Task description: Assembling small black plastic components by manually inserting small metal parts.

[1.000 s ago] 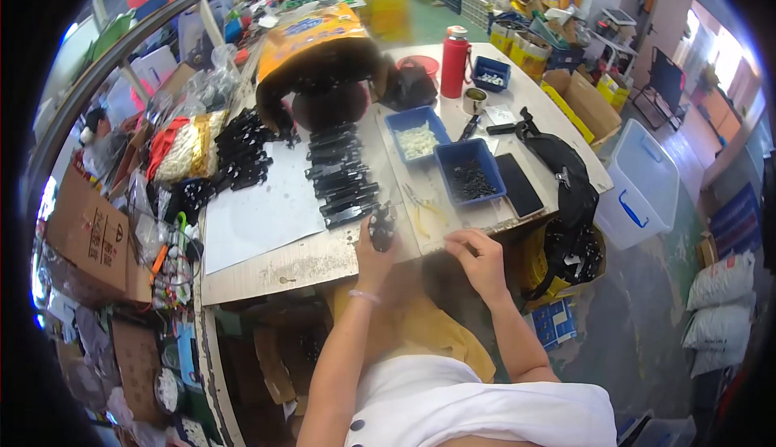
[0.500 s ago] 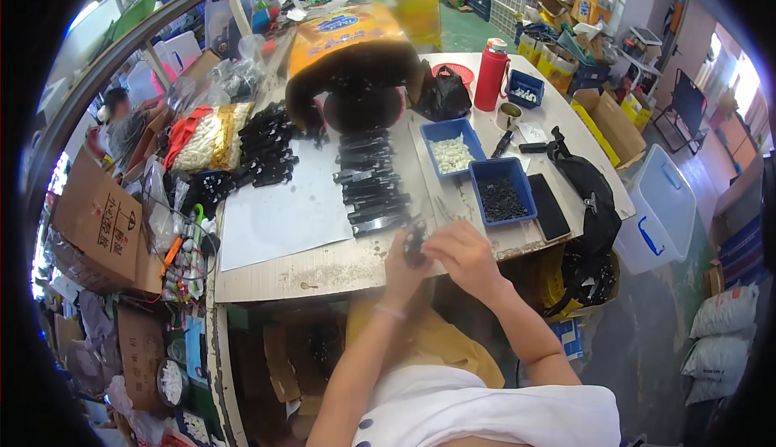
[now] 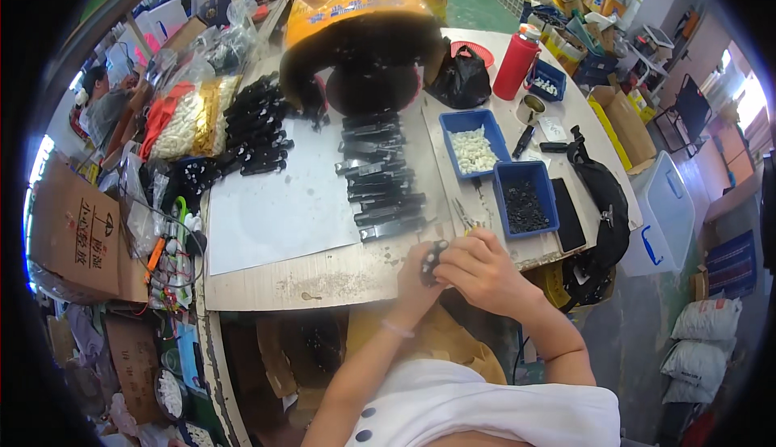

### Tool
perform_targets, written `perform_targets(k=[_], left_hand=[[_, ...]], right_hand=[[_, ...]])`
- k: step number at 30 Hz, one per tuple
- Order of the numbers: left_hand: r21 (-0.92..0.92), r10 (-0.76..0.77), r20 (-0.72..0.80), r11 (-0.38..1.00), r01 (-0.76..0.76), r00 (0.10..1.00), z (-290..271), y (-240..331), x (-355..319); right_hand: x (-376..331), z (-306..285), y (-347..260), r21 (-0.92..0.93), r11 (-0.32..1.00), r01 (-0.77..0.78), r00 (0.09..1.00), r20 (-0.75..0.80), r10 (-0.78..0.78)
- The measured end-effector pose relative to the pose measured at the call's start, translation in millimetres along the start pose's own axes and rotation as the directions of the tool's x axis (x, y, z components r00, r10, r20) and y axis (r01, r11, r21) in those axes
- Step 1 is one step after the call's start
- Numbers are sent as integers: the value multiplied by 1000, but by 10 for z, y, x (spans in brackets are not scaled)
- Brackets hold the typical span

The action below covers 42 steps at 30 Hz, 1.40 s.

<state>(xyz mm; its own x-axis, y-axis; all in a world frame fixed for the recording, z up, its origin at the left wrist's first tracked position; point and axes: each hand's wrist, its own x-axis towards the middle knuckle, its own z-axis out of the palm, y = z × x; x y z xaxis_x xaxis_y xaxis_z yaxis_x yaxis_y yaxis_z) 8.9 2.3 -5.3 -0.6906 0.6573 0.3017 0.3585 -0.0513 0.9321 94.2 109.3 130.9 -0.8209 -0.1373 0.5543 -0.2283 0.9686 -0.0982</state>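
Over the table's front edge, my left hand (image 3: pixel 415 284) is closed around a black plastic part with white dots (image 3: pixel 434 263), held upright. My right hand (image 3: pixel 482 271) meets it from the right, fingers pinched together against the part; whatever lies between those fingertips is hidden. Just beyond my right hand lies a pair of pliers or tweezers (image 3: pixel 462 212). Ahead of my left hand runs a column of black strip-like parts (image 3: pixel 381 179). Farther right stand a blue bin of small white pieces (image 3: pixel 447 136) and a blue bin of small black pieces (image 3: pixel 552 196).
White paper (image 3: pixel 279 212) covers the table's left, with piled black parts (image 3: pixel 255 124) behind it. At the back lies an orange bag-like carton (image 3: pixel 360 10) with a dark opening. A red bottle (image 3: pixel 516 67), a phone (image 3: pixel 569 217) and a black strap bag (image 3: pixel 602 196) line the right.
Both hands have moved slightly right and nearer me, still together at the black part, whose white-dotted face now shows more clearly. The whole view has shifted a little.
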Motion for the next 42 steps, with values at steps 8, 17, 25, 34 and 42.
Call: perform_targets(k=[8,17,25,34,42], left_hand=[[-6,55,4,998,-55,998,-29,23,38],[-4,149,-24,989,-149,989,-14,-3,31],[1,127,-35,992,-128,991,-15,-21,10],[-4,106,-36,994,-106,994,-27,25,32],[77,142,-17,987,-140,990,-19,-38,-17]], right_hand=[[83,-9,98,155,984,-84,990,124,65],[36,-36,61,239,959,-155,986,102,134],[37,-19,-31,65,996,-65,990,130,57],[116,-118,34,-120,990,79,959,281,-42],[486,-254,-175,-181,940,290,841,517,-160]])
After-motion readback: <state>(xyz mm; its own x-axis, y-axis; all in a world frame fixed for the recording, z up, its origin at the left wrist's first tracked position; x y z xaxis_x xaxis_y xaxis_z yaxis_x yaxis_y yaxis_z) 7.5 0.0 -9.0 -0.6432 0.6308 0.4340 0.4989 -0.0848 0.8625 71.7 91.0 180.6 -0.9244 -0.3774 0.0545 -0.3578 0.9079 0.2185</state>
